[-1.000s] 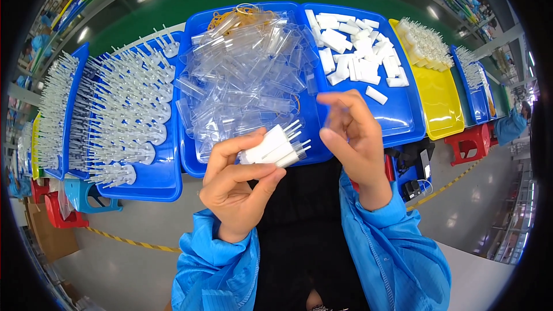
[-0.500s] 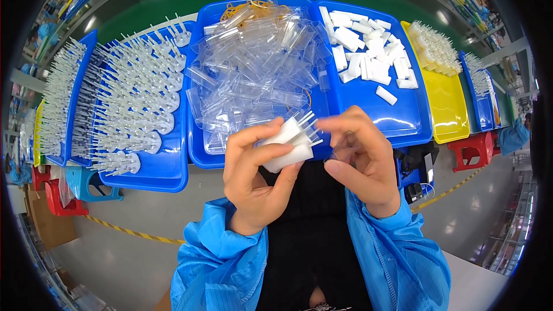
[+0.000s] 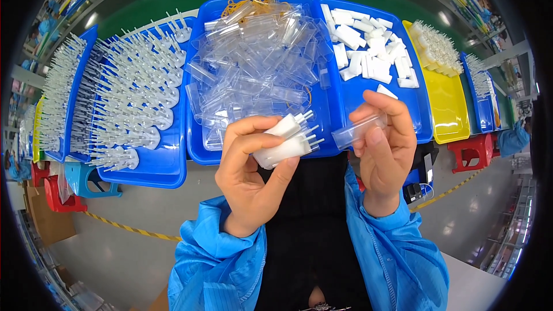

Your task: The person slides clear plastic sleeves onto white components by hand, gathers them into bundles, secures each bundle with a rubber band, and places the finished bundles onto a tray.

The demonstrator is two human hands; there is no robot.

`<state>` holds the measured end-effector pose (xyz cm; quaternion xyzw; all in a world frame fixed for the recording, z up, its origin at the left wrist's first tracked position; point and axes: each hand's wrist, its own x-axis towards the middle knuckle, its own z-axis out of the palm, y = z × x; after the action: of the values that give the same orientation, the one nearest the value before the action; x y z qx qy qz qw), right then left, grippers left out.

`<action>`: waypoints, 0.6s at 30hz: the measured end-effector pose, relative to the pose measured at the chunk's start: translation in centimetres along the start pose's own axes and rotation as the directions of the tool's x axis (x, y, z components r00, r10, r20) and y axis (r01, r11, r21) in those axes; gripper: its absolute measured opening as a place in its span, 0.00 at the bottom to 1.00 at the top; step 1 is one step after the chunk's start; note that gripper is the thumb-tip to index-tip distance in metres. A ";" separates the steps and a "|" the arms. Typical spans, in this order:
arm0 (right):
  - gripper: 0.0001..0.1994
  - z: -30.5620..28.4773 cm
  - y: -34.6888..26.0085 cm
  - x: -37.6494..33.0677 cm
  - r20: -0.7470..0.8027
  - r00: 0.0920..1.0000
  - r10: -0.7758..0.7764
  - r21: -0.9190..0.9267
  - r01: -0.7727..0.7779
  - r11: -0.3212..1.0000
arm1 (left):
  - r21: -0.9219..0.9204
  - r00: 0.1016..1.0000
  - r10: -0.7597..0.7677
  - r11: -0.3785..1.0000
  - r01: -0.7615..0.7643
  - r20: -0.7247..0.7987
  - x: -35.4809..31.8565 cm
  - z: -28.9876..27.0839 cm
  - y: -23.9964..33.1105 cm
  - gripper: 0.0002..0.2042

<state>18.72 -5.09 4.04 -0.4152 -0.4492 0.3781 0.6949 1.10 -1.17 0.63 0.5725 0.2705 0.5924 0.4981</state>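
The left hand is clamped on a bundle of white plastic pronged pieces; just beside it, the right hand pinches a clear plastic tube.

Across the upper frame four trays sit side by side, the tray of pronged pieces at left, the tray of tubes at centre, the tray of blocks right of it, and the tray of small vials at far right.
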 end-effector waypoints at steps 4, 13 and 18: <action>0.16 0.5 0.7 -0.1 0.048 0.999 0.006 -0.042 -0.004 0.999 | 0.126 0.999 0.027 0.992 -0.029 0.019 0.0 0.2 0.2 0.12; 0.14 1.0 1.9 -1.0 0.056 0.998 0.025 -0.005 -0.025 1.000 | 0.181 0.997 0.078 0.981 -0.075 -0.006 -0.1 0.1 -0.2 0.12; 0.12 1.2 2.0 -1.1 0.052 0.998 0.036 -0.004 -0.035 0.999 | 0.259 0.994 0.105 0.961 -0.098 -0.016 -0.1 0.1 -0.3 0.12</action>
<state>16.89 -5.09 2.17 -0.4141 -0.4601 0.4004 0.6757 1.21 -1.18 0.38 0.6368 0.3229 0.5852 0.3844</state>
